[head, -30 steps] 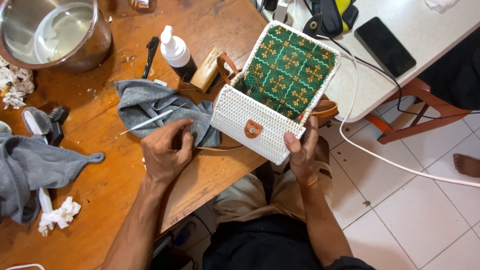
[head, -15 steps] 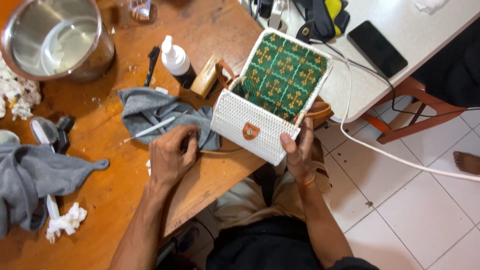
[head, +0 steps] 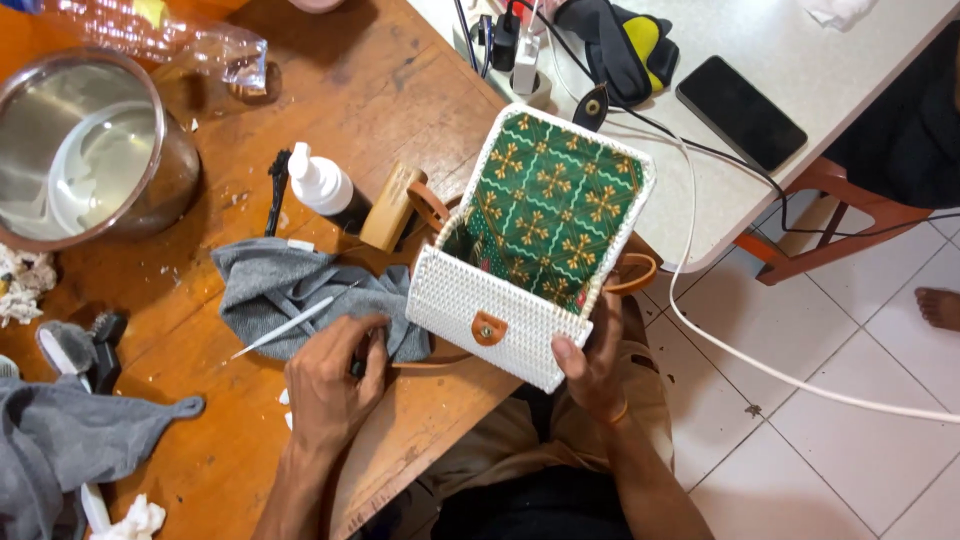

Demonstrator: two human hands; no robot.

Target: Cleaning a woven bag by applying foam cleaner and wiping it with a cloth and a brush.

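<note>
Our right hand holds the open bag at the counter edge; our left hand, fingers curled, pinches something small beside it. Cleaning seems unfinished.

My arms are bare from the elbows down; no sleeves reach the forearms on either side. My left grip wears nothing, no ring or glove that I can see. Near my right grip a thin orange band circles the wrist. I wear khaki trousers over my lap, creased at the thigh, and nearer to me a dark, almost black top covers my middle.
</note>
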